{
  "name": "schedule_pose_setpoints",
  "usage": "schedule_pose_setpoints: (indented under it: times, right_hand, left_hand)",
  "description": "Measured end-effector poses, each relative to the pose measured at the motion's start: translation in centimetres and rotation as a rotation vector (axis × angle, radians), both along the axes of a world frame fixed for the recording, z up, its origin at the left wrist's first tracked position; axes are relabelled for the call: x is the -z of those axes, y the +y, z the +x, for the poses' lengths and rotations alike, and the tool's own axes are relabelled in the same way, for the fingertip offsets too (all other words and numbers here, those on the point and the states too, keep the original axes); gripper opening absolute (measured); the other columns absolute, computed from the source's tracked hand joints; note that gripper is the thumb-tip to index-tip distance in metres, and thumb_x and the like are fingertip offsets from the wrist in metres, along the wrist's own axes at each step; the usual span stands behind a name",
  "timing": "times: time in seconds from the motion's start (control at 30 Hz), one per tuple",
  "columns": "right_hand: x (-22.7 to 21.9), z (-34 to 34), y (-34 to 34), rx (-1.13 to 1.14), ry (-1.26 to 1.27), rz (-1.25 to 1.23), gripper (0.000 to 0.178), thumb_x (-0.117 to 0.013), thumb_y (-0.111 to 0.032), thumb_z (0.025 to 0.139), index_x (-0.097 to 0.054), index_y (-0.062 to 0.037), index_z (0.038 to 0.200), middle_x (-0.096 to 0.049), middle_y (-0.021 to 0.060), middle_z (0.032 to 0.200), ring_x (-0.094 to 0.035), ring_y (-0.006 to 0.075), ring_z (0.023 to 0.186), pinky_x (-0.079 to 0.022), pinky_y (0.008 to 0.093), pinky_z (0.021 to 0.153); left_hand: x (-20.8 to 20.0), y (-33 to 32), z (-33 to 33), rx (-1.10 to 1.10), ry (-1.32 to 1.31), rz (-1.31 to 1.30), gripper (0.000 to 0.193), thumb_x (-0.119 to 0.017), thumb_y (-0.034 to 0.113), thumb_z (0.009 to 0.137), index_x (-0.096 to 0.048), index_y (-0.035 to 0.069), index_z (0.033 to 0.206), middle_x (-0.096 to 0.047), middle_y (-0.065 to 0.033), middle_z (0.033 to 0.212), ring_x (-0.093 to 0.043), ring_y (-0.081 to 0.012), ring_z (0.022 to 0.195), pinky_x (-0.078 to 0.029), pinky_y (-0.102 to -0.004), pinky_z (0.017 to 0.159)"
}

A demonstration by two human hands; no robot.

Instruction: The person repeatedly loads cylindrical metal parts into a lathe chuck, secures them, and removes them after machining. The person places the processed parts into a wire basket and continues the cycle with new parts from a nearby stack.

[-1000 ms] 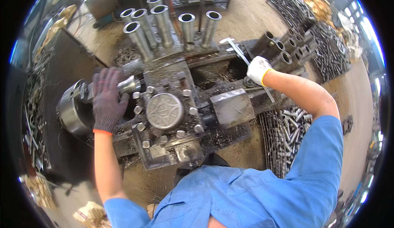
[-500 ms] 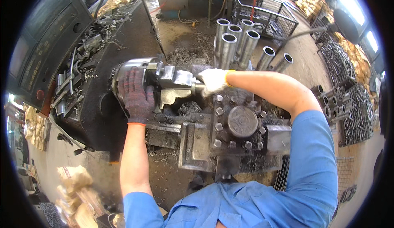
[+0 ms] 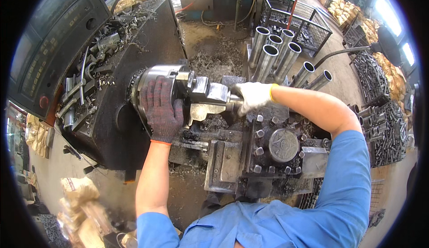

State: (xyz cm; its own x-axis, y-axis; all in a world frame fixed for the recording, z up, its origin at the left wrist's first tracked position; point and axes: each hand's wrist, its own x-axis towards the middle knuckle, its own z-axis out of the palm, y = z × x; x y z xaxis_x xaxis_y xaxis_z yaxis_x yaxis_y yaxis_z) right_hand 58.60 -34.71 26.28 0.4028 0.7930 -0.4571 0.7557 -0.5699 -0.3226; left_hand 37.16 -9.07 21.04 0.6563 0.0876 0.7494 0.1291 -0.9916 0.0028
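Observation:
My left hand point(image 3: 162, 109), in a dark glove with reddish stripes, lies with its fingers stretched over the rim of a round steel lathe chuck point(image 3: 157, 71). Stepped chuck jaws point(image 3: 209, 90) jut out to the right of it. My right hand point(image 3: 254, 97), in a white glove with a yellow cuff, is wrapped round the end of a short metal bar point(image 3: 234, 98) beside the jaws. Its fingertips are partly hidden. Just below that hand stands a square tool post point(image 3: 283, 145) with a round cap and several square-headed bolts.
Several upright steel tubes point(image 3: 267, 61) stand behind the tool post, near a bent lamp arm point(image 3: 342, 52). On the machine's headstock point(image 3: 138, 65) lie wrenches point(image 3: 82, 76) and metal shavings. Farther back is a wire-mesh bin point(image 3: 308, 27); stacked metal parts point(image 3: 388, 136) are at the right.
The view has shifted, so the machine appears farther right. A little more of the bar shows between the jaws and my right hand. My left hand stays on the chuck.

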Motion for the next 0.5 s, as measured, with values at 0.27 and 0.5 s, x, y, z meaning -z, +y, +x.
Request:
schedule_pose_setpoints:
  times: [0.27,0.5]
  right_hand:
    - [-0.8,0.7,-0.9,-0.207,-0.105,0.104,0.094,-0.086,-0.026,0.079,-0.043,0.0058,0.156,-0.075,0.0242,0.122,-0.078,0.0293,0.102,-0.063,0.0415,0.085]
    - [-0.3,1.6,1.5,-0.021,0.326,-0.113,0.060,-0.083,-0.049,0.083,-0.079,0.0066,0.106,-0.078,0.0139,0.087,-0.070,0.0204,0.068,-0.060,0.0404,0.069]
  left_hand:
    - [0.2,-0.1,-0.1,0.041,-0.057,-0.004,0.069,-0.067,0.026,0.093,-0.049,0.004,0.156,-0.048,-0.0181,0.164,-0.037,-0.0418,0.157,-0.021,-0.0613,0.132]
    - [-0.2,-0.1,-0.1,0.019,-0.016,-0.016,0.069,-0.066,0.027,0.093,-0.050,0.005,0.157,-0.049,-0.0171,0.165,-0.038,-0.0401,0.157,-0.020,-0.0606,0.132]
